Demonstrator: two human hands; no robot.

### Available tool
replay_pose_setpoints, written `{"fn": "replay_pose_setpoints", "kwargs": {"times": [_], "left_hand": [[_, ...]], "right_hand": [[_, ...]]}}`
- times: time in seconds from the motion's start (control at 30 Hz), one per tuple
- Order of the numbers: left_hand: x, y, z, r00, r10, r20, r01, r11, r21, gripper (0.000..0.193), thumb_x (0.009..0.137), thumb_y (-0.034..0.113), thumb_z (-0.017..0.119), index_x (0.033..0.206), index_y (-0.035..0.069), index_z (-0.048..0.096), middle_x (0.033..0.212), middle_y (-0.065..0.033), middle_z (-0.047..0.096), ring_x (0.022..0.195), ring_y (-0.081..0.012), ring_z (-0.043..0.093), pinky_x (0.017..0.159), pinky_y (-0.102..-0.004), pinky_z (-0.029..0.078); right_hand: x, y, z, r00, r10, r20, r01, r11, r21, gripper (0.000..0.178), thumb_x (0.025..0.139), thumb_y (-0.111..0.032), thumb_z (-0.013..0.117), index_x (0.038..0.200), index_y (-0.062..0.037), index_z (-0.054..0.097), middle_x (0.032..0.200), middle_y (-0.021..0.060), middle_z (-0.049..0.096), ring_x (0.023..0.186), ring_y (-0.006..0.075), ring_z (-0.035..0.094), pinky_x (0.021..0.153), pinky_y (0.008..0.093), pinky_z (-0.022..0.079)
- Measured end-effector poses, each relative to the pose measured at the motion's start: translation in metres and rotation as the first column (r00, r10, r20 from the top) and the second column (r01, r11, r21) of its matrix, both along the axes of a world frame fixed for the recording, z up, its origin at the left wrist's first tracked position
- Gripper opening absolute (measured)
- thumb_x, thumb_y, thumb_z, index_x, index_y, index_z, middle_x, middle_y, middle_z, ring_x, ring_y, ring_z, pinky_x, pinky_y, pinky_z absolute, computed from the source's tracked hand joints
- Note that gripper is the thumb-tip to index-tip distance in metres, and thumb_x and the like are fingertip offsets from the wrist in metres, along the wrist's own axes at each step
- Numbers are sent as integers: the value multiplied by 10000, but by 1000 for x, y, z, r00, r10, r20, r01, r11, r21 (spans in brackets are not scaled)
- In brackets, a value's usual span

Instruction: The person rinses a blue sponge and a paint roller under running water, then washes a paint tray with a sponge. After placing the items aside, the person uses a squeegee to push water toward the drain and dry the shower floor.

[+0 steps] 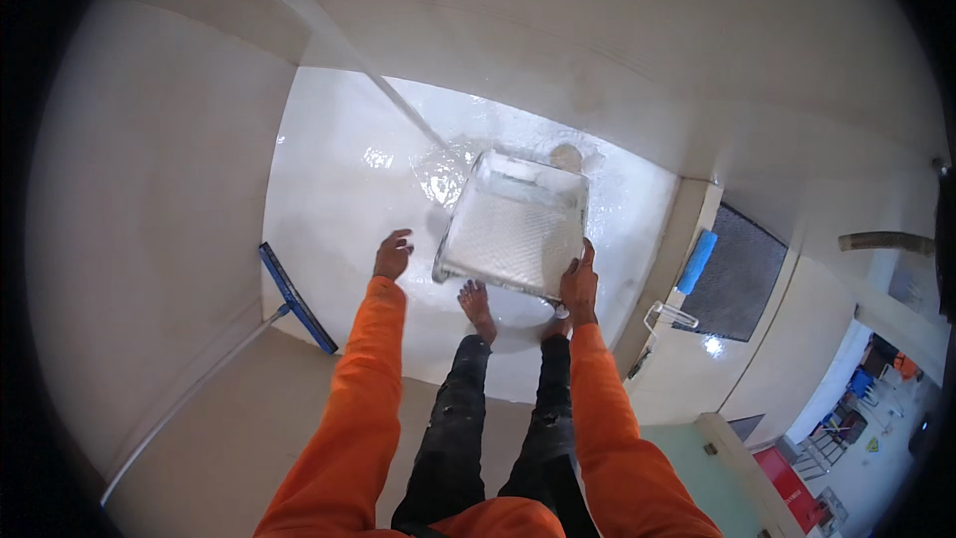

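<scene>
Just ahead of 2 bare feet (477, 310), 1 paint tray (513, 232) shows over the wet white floor (339, 159), its long axis running away from the person and leaning slightly right, its deep end pointing away; whether it touches the floor I cannot tell. The right hand (579, 285) pinches its near right corner. The left hand (394, 254), fingers loosely spread, is apart from it. 1 water stream (370, 72) falls beside its far left corner. Farther out are 1 blue roller (696, 262) at right and 1 blue squeegee (299, 301) at left.
</scene>
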State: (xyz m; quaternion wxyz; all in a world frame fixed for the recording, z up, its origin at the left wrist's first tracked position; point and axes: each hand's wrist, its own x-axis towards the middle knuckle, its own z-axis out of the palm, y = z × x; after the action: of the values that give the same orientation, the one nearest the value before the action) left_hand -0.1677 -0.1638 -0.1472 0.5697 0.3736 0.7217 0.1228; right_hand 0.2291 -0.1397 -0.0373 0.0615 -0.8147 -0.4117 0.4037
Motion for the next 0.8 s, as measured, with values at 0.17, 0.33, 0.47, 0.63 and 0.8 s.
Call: {"fn": "replay_pose_setpoints", "kwargs": {"times": [0.17, 0.33, 0.47, 0.63, 0.8], "left_hand": [[94, 72, 30, 917, 132, 377, 37, 911, -410, 968, 863, 820, 355, 1466, 65, 405, 1335, -176, 568, 1112, -313, 593, 1000, -427, 419], [133, 65, 14, 824, 414, 387, -324, 905, -277, 975, 915, 776, 270, 1318, -72, 536, 1324, -204, 574, 1248, -291, 522, 1076, -363, 361], [124, 71, 11, 785, 431, 446, -372, 903, -217, 948, 945, 737, 259, 1302, -93, 543, 1263, -216, 613, 1204, -309, 547, 1074, -353, 365], [129, 95, 47, 881, 394, 261, -427, 900, 84, 847, 995, 640, 299, 1279, -123, 534, 1231, -264, 616, 1167, -334, 567, 1034, -364, 393], [108, 98, 71, 834, 471, 287, -528, 833, 164, 781, 1025, 574, 292, 1316, -118, 510, 1289, -275, 580, 1213, -350, 543, 1053, -360, 381]], "right_hand": [[2, 2, 46, 989, 30, 144, -49, 990, 130, 485, 1004, -156, 411, 1469, -169, 273, 987, 307, 665, 903, 462, 663, 764, 539, 525], [-11, 6, 76, 994, -79, 73, 58, 965, 257, 473, 1018, -166, 424, 1477, -138, 312, 795, 192, 621, 701, 359, 641, 651, 453, 494], [-4, 7, 63, 998, 33, 46, -51, 886, 462, 455, 1024, -163, 423, 1466, -89, 343, 812, 171, 607, 711, 332, 622, 662, 431, 489], [-9, 28, 36, 934, 125, 335, -287, 820, 495, 464, 1002, -115, 456, 1448, -31, 364, 1235, 296, 549, 1141, 410, 557, 958, 474, 441], [-67, 96, 19, 811, 342, 475, -550, 721, 421, 544, 951, -175, 509, 1461, -40, 376, 1511, 265, 313, 1409, 472, 269, 1136, 559, 240]]}}
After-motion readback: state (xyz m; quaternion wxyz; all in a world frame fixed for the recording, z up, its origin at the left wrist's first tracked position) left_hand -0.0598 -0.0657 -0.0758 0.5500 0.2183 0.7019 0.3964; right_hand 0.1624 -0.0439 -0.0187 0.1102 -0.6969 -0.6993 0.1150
